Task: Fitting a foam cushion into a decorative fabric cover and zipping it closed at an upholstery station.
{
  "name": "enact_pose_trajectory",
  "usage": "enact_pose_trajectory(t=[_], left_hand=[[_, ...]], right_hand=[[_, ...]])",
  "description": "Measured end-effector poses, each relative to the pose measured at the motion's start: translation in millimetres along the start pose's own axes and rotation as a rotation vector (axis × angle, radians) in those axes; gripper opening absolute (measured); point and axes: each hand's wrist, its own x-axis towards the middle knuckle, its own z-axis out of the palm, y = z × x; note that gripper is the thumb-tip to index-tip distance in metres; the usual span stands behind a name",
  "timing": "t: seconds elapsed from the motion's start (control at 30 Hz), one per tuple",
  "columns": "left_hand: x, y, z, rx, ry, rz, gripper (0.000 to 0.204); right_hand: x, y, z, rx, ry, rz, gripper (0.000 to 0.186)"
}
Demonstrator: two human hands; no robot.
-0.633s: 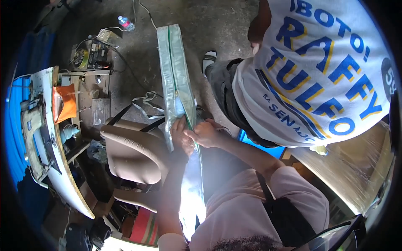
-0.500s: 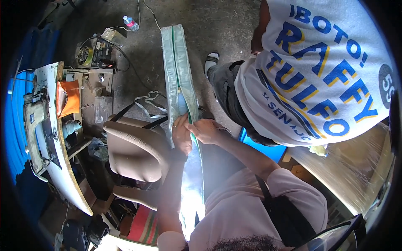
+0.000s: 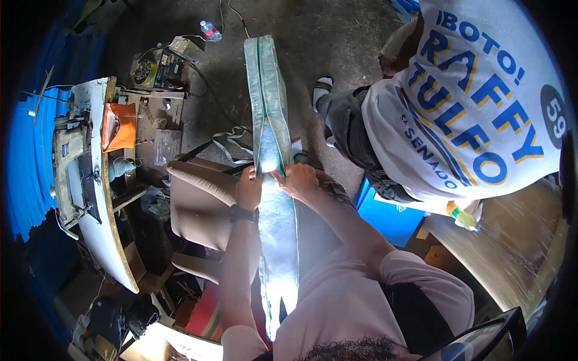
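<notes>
A long, narrow fabric cover [image 3: 276, 78] in pale grey-green stretches away from my body. Its green zipper is closed along the far part, and the zipper pull [image 3: 265, 121] sits where the cover parts. Below that, a whitish-blue padded filling [image 3: 277, 219] shows in the long opening, brightly lit near my chest. My left hand [image 3: 248, 188] is closed on the left edge of the opening. Across from it, my right hand [image 3: 299, 180] grips the right edge, its thumb pointing inward over the filling.
A beige padded chair [image 3: 201, 204] stands left of the cover. Farther left is a sewing machine [image 3: 69, 156] on a worn table, with an orange pouch [image 3: 120, 126] beside it. A person in a printed white shirt [image 3: 415, 138] stands at right, near a plastic-wrapped board [image 3: 500, 234].
My hands have moved apart from being close together at the zipper line. The opening between them is wider, exposing more filling. The whole view has shifted slightly.
</notes>
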Motion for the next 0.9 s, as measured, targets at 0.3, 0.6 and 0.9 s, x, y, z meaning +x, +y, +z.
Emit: enact_pose_trajectory(t=[0.3, 0.6, 0.9], left_hand=[[-11, 36, 9, 0.258, 0.261, 0.108, 0.020], [-25, 70, 54, 0.321, 0.572, 0.216, 0.034], [4, 64, 71, 0.087, 0.714, -0.059, 0.040]], right_hand=[[25, -2, 33, -0.038, -0.126, 0.004, 0.040], [-2, -4, 41, -0.045, 0.082, -0.274, 0.032], [-23, 17, 63, -0.012, 0.033, -0.408, 0.025]])
